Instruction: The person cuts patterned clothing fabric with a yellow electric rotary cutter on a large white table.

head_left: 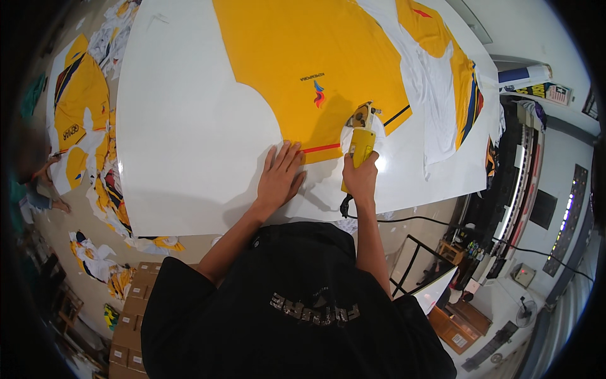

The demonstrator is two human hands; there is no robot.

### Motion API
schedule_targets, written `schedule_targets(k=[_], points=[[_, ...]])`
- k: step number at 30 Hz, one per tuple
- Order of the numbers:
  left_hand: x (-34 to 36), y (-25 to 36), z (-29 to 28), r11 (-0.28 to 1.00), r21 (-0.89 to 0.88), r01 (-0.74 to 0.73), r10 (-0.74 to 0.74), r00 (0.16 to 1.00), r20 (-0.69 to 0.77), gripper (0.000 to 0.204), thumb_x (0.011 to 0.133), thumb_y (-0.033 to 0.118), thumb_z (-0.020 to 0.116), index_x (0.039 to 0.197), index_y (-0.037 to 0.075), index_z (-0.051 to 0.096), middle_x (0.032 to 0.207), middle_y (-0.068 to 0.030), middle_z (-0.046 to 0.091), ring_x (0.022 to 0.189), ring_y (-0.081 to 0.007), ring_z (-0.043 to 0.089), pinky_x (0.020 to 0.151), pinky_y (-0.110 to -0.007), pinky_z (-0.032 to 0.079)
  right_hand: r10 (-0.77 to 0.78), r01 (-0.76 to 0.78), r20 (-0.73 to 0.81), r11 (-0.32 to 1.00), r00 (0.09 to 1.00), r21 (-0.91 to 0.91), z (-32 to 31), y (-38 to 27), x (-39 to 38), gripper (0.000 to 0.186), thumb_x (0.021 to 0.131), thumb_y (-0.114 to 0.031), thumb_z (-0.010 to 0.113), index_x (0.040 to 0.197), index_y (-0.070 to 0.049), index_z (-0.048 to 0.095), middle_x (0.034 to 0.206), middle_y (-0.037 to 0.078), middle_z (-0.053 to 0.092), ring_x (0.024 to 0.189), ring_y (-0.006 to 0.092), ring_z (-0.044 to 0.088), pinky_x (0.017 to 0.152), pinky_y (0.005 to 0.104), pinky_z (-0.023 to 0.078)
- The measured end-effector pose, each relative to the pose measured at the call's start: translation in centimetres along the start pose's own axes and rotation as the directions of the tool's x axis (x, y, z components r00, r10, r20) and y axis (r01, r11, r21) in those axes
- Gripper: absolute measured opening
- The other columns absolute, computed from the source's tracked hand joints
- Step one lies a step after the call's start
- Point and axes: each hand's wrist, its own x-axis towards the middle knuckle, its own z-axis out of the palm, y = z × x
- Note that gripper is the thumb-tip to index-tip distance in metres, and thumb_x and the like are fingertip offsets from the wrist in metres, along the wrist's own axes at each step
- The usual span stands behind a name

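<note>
Now our right hand [361, 179] wraps the yellow rotary cutter [360, 140] at the near edge of the soft, probably slippery yellow fabric [303, 57]; our left hand [278, 178] lies flat, fingers spread, pinning it on the table [183, 145].

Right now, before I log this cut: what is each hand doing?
Left hand: open, fingers spread flat, pressing the yellow printed fabric at its cut edge.
Right hand: closed around the yellow electric cutter.
</note>
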Motion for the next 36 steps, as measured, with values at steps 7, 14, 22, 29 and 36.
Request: schedule_targets(k=[7,14,22,29,36], points=[[-0.1,-0.1,0.1,1.0,-0.006,0.004,-0.004,1.0,-0.002,0.05,0.101,0.032,0.066,0.142,0.005,0.061,0.162,-0.0097,0.049,0.156,-0.0271,0.036,0.13,-0.051,0.02,0.028,-0.028,-0.001,0.999,1.0,0.031,-0.2,-0.6,0.7,0.055,0.095,-0.028,0.07,0.121,0.011,0.042,0.099,0.042,0.068,0.092,0.0586,0.069,0.082,0.059,0.057],[-0.1,-0.1,0.1,1.0,0.003,0.005,-0.005,1.0,0.008,0.05,0.101,0.033,0.066,0.142,0.005,0.061,0.163,-0.0094,0.049,0.157,-0.0267,0.035,0.13,-0.05,0.02,0.028,-0.027,-0.02,1.0,0.999,0.013,-0.1,-0.4,1.2,0.057,0.094,-0.027,0.073,0.121,0.014,0.043,0.105,0.042,0.068,0.094,0.0564,0.071,0.082,0.0552,0.059],[-0.3,-0.2,0.1,1.0,0.012,-0.001,0.001,1.0,-0.011,0.05,0.101,0.034,0.066,0.142,0.005,0.062,0.162,-0.0098,0.049,0.157,-0.0275,0.036,0.13,-0.051,0.021,0.03,-0.029,-0.036,0.999,0.999,0.028,-0.1,-0.4,1.6,0.057,0.094,-0.028,0.072,0.12,0.014,0.043,0.104,0.042,0.068,0.094,0.0569,0.07,0.082,0.0562,0.058],[-0.2,-0.4,0.2,1.0,0.012,-0.001,0.001,1.0,-0.005,0.049,0.099,0.032,0.068,0.139,0.004,0.063,0.158,-0.0117,0.052,0.153,-0.0286,0.04,0.128,-0.053,0.023,0.062,-0.061,-0.04,0.998,0.997,0.028,-1.1,1.5,0.3,0.057,0.094,-0.029,0.071,0.125,0.011,0.044,0.105,0.041,0.068,0.099,0.0587,0.068,0.086,0.0582,0.055],[9.8,-2.0,-0.6,0.994,0.073,0.082,-0.076,0.994,-0.081,0.052,0.098,0.037,0.068,0.136,0.003,0.063,0.147,-0.0168,0.055,0.142,-0.0319,0.047,0.118,-0.056,0.033,0.256,-0.263,-0.108,0.964,0.961,-0.052,-5.7,10.8,-8.0,0.061,0.092,-0.033,0.076,0.129,0.008,0.049,0.113,0.037,0.069,0.106,0.0527,0.07,0.089,0.0551,0.055]])
